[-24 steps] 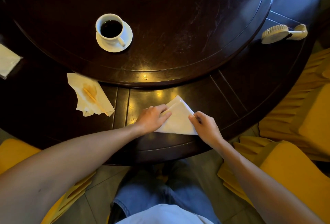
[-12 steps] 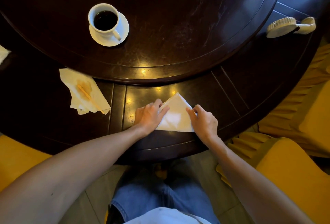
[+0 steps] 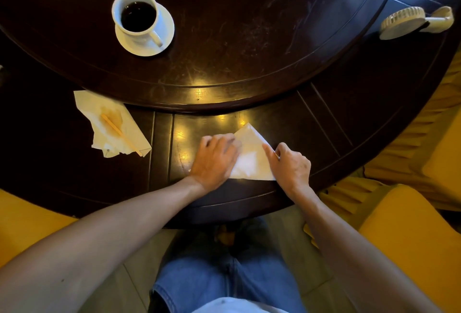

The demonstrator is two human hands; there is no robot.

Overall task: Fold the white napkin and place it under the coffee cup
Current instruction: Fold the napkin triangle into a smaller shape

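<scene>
Dim and warm overall. Small yellow glints of overhead light on the dark worktop (image 3: 249,75) near its inner rim, cooler bluish sheen at upper right. Deep shadow at far left. Napkin (image 3: 252,158) brightest, nearly washed out. Slight motion blur on the left hand (image 3: 214,160). Wide-angle bending toward the edges; forearms stretched large.

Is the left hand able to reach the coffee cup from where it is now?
Probably yes. The left hand lies flat on the white napkin, and the dark table between it and the coffee cup is bare, though the arm must stretch forward.
</scene>
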